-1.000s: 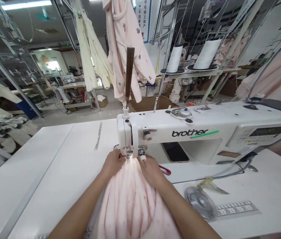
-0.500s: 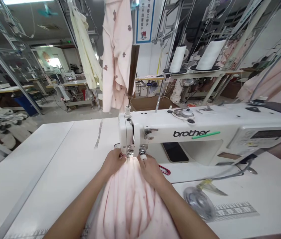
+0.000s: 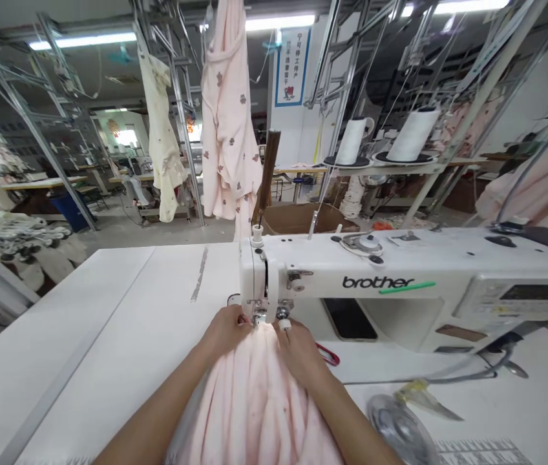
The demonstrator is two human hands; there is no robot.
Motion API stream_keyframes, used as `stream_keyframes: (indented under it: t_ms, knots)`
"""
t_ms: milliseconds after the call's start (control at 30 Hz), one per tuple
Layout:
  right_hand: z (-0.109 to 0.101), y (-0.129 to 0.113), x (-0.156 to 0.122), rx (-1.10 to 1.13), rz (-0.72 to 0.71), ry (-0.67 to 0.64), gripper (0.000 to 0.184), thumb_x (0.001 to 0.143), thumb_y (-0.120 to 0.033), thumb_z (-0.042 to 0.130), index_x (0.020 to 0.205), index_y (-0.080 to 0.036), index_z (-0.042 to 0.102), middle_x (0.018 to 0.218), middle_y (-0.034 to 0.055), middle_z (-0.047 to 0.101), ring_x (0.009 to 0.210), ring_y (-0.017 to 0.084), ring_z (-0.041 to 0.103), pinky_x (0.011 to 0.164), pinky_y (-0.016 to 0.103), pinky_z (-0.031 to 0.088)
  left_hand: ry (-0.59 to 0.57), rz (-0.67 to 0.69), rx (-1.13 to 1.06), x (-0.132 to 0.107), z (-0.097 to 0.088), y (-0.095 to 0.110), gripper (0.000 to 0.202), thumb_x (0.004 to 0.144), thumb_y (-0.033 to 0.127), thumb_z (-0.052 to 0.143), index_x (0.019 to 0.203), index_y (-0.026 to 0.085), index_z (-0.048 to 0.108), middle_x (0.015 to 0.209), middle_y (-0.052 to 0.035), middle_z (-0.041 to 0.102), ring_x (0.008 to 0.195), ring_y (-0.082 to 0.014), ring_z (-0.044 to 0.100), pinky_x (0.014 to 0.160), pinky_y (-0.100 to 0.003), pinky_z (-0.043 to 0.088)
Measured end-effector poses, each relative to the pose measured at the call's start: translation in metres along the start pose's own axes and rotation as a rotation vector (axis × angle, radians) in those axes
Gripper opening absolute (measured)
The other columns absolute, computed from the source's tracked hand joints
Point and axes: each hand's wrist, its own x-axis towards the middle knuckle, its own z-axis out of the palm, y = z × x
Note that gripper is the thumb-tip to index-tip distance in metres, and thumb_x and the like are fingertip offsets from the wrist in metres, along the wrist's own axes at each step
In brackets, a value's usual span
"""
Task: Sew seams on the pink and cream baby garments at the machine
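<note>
Gathered pale pink fabric [image 3: 254,400] hangs in long folds from the needle area down toward me. It runs up to the lit presser foot [image 3: 259,317] of a white Brother sewing machine [image 3: 322,261]. My left hand [image 3: 228,330], its fingers curled in a pinch, grips the fabric's upper edge just left of the foot. On the other side, my right hand [image 3: 300,352] is closed on the gathered cloth, its fingertips partly hidden behind the machine's head and a white knob [image 3: 284,324]. The stitching point itself is too small to make out.
Under the machine's arm lies a black phone [image 3: 350,319], with a red-handled tool [image 3: 328,354] closer by. To the right are a clear round bobbin case [image 3: 400,429], yellow-handled snips [image 3: 426,397] and a printed ruler strip [image 3: 482,452]. Thread cones [image 3: 412,135] and pink garments [image 3: 229,123] are behind.
The view has tilted up, so the machine and hands appear lower and slightly to the right. Both hands keep their places beside the presser foot, and the fabric's folds have shifted slightly.
</note>
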Motion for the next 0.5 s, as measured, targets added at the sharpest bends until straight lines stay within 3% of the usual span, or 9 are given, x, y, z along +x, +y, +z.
stream_keyframes:
  t_ms: [133, 233, 300, 400, 500]
  knots:
    - [-0.004, 0.001, -0.002, 0.082, -0.094, 0.012, 0.043, 0.093, -0.036, 0.02, 0.082, -0.018, 0.057, 0.082, 0.0108, 0.065, 0.083, 0.023, 0.061, 0.074, 0.031, 0.046, 0.034, 0.026, 0.007, -0.001, 0.0, 0.003, 0.009, 0.065, 0.013, 0.047, 0.058, 0.016, 0.05, 0.054, 0.0023, 0.048, 0.059, -0.0139, 0.049, 0.053, -0.022, 0.029]
    - [0.0, 0.005, 0.0, 0.126, -0.114, -0.016, 0.039, 0.091, -0.042, 0.03, 0.09, -0.018, 0.06, 0.088, 0.011, 0.067, 0.09, 0.025, 0.062, 0.078, 0.032, 0.047, 0.064, 0.07, -0.006, -0.002, 0.002, 0.003, 0.01, 0.063, 0.01, 0.045, 0.06, 0.016, 0.053, 0.057, 0.0018, 0.053, 0.061, -0.0141, 0.052, 0.053, -0.022, 0.031]
    - [0.007, 0.01, 0.005, 0.105, -0.095, -0.032, 0.032, 0.087, -0.037, 0.039, 0.098, -0.017, 0.061, 0.098, 0.0121, 0.067, 0.096, 0.026, 0.061, 0.083, 0.034, 0.046, 0.076, 0.101, -0.023, -0.002, 0.003, 0.002, 0.014, 0.063, 0.009, 0.045, 0.066, 0.017, 0.057, 0.062, 0.0017, 0.057, 0.063, -0.0145, 0.054, 0.054, -0.023, 0.033]
    - [0.015, 0.016, 0.011, -0.011, -0.086, -0.02, 0.031, 0.084, -0.028, 0.039, 0.101, -0.015, 0.062, 0.102, 0.0131, 0.066, 0.099, 0.026, 0.06, 0.086, 0.035, 0.045, 0.109, 0.11, -0.04, -0.004, 0.003, 0.003, 0.02, 0.068, 0.009, 0.043, 0.076, 0.017, 0.059, 0.072, -0.0008, 0.061, 0.07, -0.0169, 0.056, 0.061, -0.025, 0.037]
    - [0.011, 0.011, 0.008, -0.109, -0.097, -0.015, 0.026, 0.081, -0.02, 0.04, 0.084, -0.016, 0.066, 0.085, 0.0118, 0.069, 0.084, 0.027, 0.064, 0.076, 0.036, 0.048, 0.091, 0.091, -0.059, -0.014, -0.002, 0.008, 0.02, 0.081, 0.015, 0.039, 0.084, 0.017, 0.059, 0.08, -0.0038, 0.062, 0.08, -0.0194, 0.058, 0.069, -0.029, 0.041]
